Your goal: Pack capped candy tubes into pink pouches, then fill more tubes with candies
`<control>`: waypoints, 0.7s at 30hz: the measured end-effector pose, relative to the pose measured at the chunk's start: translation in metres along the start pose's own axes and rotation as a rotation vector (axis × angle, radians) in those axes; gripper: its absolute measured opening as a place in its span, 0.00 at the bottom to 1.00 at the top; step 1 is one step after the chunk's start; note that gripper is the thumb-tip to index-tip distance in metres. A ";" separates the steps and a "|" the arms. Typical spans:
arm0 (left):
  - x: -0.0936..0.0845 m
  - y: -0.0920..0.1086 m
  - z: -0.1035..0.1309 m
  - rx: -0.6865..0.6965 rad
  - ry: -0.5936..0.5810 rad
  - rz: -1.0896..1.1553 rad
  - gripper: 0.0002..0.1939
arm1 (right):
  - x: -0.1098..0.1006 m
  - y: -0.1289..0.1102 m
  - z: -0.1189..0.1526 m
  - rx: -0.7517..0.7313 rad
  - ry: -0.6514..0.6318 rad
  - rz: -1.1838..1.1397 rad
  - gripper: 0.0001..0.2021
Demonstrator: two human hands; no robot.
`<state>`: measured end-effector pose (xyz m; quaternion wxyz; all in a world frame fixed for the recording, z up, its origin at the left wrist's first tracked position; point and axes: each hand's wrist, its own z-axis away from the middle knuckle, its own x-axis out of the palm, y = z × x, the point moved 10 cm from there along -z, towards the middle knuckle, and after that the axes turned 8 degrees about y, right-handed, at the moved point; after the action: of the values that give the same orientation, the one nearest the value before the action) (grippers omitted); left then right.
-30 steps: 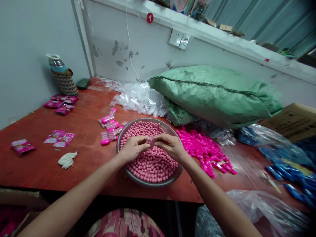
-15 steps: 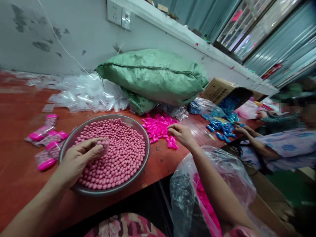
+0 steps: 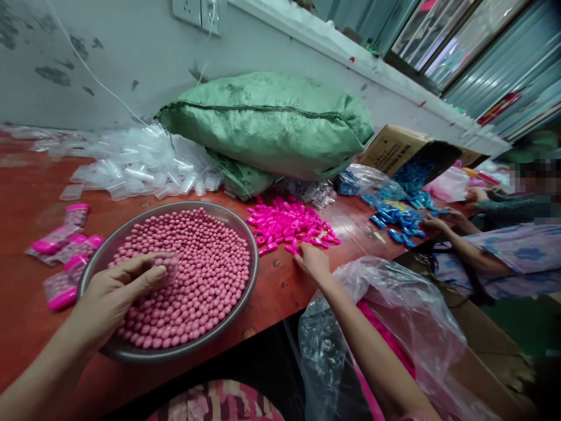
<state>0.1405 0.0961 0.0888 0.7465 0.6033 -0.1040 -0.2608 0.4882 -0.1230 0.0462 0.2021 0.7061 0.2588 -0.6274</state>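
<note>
My left hand [image 3: 118, 292] pinches a small clear plastic container [image 3: 167, 268] above a metal bowl [image 3: 253, 257] full of pink beads [image 3: 193, 280]. At the near edge of a heap of bright pink caps [image 3: 287, 222], my right hand [image 3: 312, 262] touches the front of the pile, fingertips pointing down; whether it grips a cap is hidden. Several filled containers with pink caps [image 3: 63, 298] lie on the red table left of the bowl. Behind the bowl spreads a pile of clear containers [image 3: 140, 166].
A green sack [image 3: 272, 128] leans by the wall. Blue pieces [image 3: 398, 219] and a cardboard box [image 3: 390, 149] lie to the right, near another person's hands [image 3: 438, 225]. A clear plastic bag [image 3: 324, 345] hangs at the table's front edge.
My right hand has come down to the near side of the cap heap, and the caps are spread further right. My left hand still holds the container over the bowl. The view has shifted slightly.
</note>
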 end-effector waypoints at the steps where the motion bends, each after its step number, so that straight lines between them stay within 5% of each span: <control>1: 0.000 0.000 0.000 0.000 -0.001 -0.005 0.15 | -0.002 0.002 0.001 -0.009 0.028 -0.011 0.14; 6: -0.001 0.000 0.001 0.018 0.008 -0.020 0.15 | -0.021 0.010 0.007 -0.023 0.170 -0.073 0.12; 9: 0.000 0.002 0.001 0.036 -0.003 -0.005 0.14 | -0.031 -0.012 0.019 -0.140 0.257 -0.071 0.13; 15: 0.000 0.008 0.002 0.085 -0.001 -0.011 0.16 | -0.006 -0.075 0.057 -0.412 0.232 0.182 0.12; 21: 0.004 0.014 0.004 0.135 -0.060 -0.005 0.18 | 0.002 -0.086 0.076 -0.525 0.329 0.188 0.11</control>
<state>0.1461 0.0922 0.1025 0.7000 0.6445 -0.1420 -0.2729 0.3757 -0.1011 0.0375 0.3899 0.7427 0.3745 -0.3952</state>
